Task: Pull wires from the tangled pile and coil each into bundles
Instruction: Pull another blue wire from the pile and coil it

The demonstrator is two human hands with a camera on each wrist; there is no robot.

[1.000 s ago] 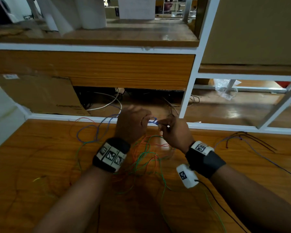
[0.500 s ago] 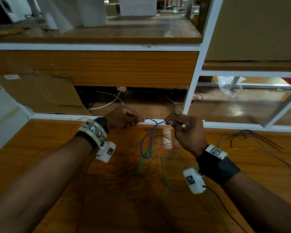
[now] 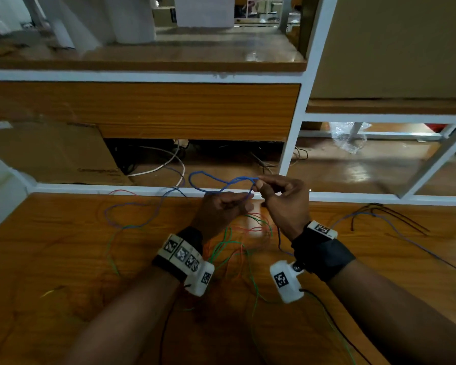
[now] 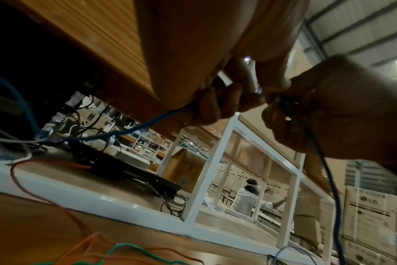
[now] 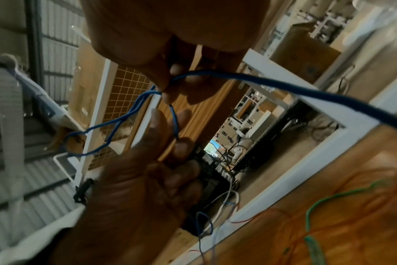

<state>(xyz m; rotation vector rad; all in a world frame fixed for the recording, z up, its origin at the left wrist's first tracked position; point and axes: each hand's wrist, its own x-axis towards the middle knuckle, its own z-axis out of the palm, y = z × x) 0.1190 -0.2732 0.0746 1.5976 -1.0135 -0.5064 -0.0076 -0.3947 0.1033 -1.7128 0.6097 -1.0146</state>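
Both hands pinching blue wire point(image 3: 216, 184) – left hand point(image 3: 219, 210), right hand point(image 3: 284, 201) – loop raised over table's point(image 3: 63, 259) far edge, tangled pile point(image 3: 237, 243) beneath.

Both forearms reach forward from the bottom edge toward 12 o'clock, and the hands meet close together. The left hand point(image 3: 221, 209) is knuckles-up, fingers curled, thumb and forefinger pinched. The right hand point(image 3: 284, 198) sits just at its 3 o'clock, slightly higher, thumb and forefinger pressed together at its 10 o'clock and the other fingers loosely bent. Each wrist wears a dark band with a white camera unit.
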